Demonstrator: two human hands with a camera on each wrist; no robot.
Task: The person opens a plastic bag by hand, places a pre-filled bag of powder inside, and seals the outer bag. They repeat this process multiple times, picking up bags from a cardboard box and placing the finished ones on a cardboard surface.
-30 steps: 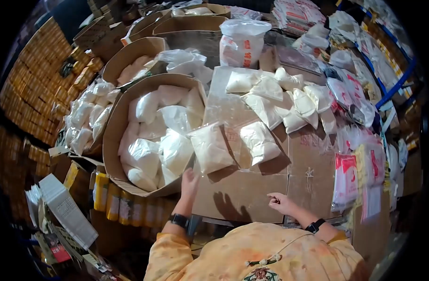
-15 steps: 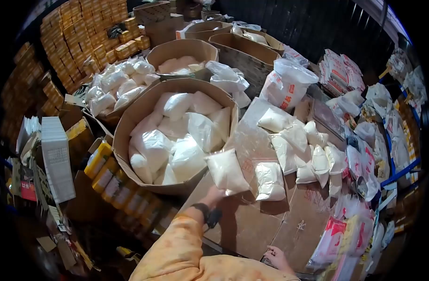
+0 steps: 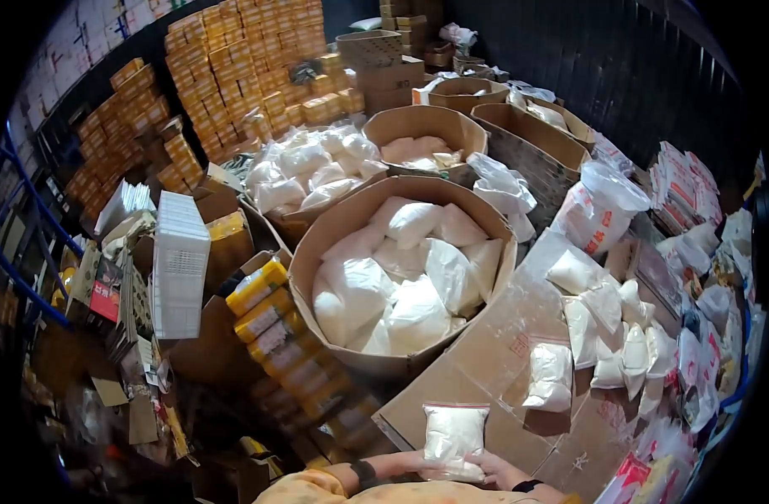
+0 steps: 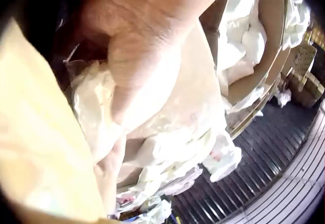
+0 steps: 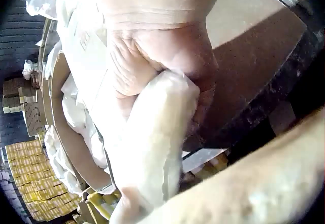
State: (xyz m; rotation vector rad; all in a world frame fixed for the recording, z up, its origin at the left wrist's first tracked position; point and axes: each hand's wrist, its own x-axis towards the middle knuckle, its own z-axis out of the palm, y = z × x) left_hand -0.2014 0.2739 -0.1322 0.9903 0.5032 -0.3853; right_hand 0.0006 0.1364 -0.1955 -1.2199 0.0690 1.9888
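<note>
A clear plastic bag of off-white powder (image 3: pixel 456 430) is between my two hands, low in the head view near the front of the cardboard-covered table. My left hand (image 3: pixel 412 463) grips its left side; in the left wrist view the thumb lies along the bag (image 4: pixel 94 107). With my right hand (image 3: pixel 494 469) I hold its right lower corner, and the right wrist view has the bag's bulging end (image 5: pixel 162 127) tucked into the curled palm. Another filled bag (image 3: pixel 550 376) lies on the cardboard (image 3: pixel 485 370), right of the held one.
A large round cardboard box (image 3: pixel 506 290) full of filled bags stands behind and left. Several filled bags (image 3: pixel 603 307) are heaped at right, near red-and-white packaging (image 3: pixel 624 479). Yellow packs (image 3: pixel 271 319) line the table's left, and orange boxes (image 3: pixel 250 76) are stacked behind.
My left hand has taken the bag from beside the round box and brought it toward my body. The right hand has joined on its other side. The head view has turned left.
</note>
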